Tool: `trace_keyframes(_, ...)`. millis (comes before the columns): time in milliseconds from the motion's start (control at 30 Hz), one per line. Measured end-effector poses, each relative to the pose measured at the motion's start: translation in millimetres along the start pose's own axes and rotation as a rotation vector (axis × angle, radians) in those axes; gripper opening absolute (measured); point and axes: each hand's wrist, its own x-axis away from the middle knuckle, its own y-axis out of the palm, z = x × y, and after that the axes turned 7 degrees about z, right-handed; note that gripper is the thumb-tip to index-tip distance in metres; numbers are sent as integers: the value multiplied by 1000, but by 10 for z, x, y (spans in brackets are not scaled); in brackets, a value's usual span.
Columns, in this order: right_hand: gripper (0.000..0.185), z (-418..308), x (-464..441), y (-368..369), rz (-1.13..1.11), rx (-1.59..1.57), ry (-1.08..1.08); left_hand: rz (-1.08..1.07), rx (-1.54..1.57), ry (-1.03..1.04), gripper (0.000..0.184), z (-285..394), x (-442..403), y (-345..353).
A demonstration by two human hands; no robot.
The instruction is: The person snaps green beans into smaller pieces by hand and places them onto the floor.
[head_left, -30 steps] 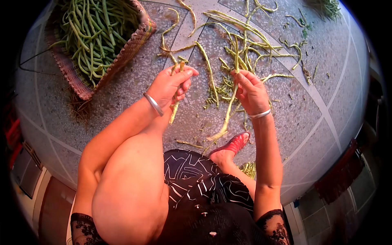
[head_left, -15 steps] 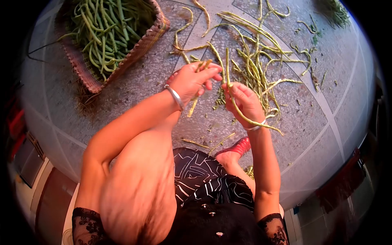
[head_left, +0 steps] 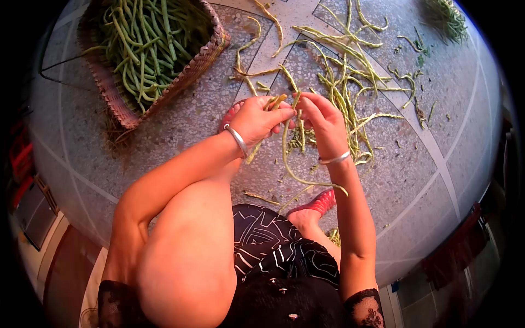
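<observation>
My left hand [head_left: 256, 121] is closed round a few short bean pieces [head_left: 276, 101], whose ends stick out above and below the fist. Close beside it, my right hand [head_left: 324, 121] pinches the upper end of a long yellow-green bean [head_left: 286, 154]. That bean hangs down between the hands and curves right, across the right forearm. Thumb and fingers of both hands nearly meet at the bean's top. Just beyond the right hand, a loose heap of long beans [head_left: 342, 93] lies on the speckled floor [head_left: 404, 180].
A woven basket [head_left: 216, 41] of green beans stands at the upper left. Another green bunch [head_left: 445, 22] lies at the upper right. Single beans and scraps are scattered on the floor. My bent knee [head_left: 186, 257] and a red sandal [head_left: 321, 203] are below the hands.
The hands have come together from farther apart. The long bean in my right hand has swung and now hangs between them. The view has shifted slightly, moving the basket rightward.
</observation>
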Motion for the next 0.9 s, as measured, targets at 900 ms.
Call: trace_keyframes(900,12,573,109,-532,576,-322,-4,181,447,128,18,-40,-35,-240)
